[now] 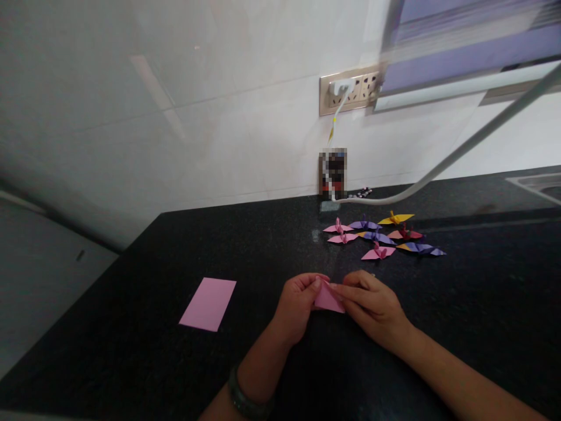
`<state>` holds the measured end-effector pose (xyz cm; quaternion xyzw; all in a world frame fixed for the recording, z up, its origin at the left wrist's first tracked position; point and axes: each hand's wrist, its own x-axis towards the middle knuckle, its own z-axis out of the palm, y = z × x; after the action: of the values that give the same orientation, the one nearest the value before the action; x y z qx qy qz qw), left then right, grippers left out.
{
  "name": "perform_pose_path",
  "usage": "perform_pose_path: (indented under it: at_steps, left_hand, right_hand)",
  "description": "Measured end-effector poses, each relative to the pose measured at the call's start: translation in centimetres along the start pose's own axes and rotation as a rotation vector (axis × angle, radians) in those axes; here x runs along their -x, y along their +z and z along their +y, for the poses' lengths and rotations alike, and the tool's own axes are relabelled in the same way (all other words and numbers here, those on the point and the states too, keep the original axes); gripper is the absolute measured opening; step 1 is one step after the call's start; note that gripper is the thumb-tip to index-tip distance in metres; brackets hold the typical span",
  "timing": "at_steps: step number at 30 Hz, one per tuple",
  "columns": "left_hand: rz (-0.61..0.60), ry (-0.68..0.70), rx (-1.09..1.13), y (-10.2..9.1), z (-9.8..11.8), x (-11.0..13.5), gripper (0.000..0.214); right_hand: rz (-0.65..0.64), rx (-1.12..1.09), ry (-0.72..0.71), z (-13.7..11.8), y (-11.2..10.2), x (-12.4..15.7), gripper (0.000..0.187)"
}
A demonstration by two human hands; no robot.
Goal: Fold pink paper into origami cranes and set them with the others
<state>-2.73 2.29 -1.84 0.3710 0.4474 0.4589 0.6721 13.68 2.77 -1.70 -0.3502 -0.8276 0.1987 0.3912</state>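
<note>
Between my two hands is a small folded piece of pink origami paper (328, 299), held just above the dark countertop. My left hand (299, 304) pinches its left edge, thumb on top. At the right edge, the fingers of my right hand (372, 307) close on the paper. To the left lies a flat pink paper sheet (209, 304). Beyond my hands, several folded paper cranes stand in a loose group, among them a yellow crane (395, 218), a pink crane (378, 252) and a purple crane (421, 249).
A phone-like device (333, 172), blurred out, leans against the wall. A white cable runs from it to a wall socket (350, 89). Another pale cable (473, 137) arcs across the right. A sink edge (526, 184) shows at far right on the black countertop (144, 304).
</note>
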Motion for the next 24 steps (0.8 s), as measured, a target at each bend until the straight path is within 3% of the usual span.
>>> perform_pose_path:
  at_steps: [8, 24]
  left_hand:
    - [-0.039, -0.021, 0.034, -0.2, 0.2, 0.0, 0.026]
    - [-0.016, -0.07, 0.117, 0.3, 0.5, 0.2, 0.021]
  right_hand:
    - [-0.19, 0.119, -0.121, 0.8, -1.1, -0.4, 0.033]
    - [-0.248, 0.113, -0.111, 0.1, -1.4, -0.9, 0.026]
